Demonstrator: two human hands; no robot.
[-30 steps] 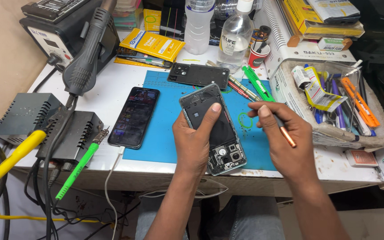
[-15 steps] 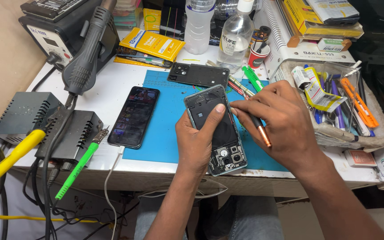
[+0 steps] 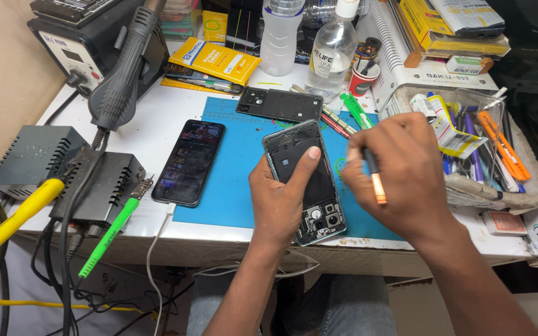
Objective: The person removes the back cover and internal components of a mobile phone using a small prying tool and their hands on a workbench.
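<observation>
My left hand [image 3: 281, 193] grips an opened phone [image 3: 306, 180] with its back cover off, holding it tilted over the blue work mat [image 3: 238, 155], thumb pressed on the upper part of its inside. My right hand [image 3: 396, 174] is closed on a thin tool with a black shaft and an orange end [image 3: 376, 180], held just right of the phone's upper edge. The tool's working tip is hidden behind my fingers. A removed black back cover [image 3: 281, 104] lies at the mat's far edge.
A second phone [image 3: 189, 162] with a cable lies on the mat's left edge. A hot-air gun [image 3: 119, 87] and grey station boxes [image 3: 94, 183] stand left. Bottles [image 3: 331, 53], a red cup [image 3: 362, 78] and a tool tray [image 3: 468, 143] crowd the back and right.
My right hand has moved left from beside the mat to the phone's upper right edge, carrying the tool. My left hand has raised and tilted the phone slightly.
</observation>
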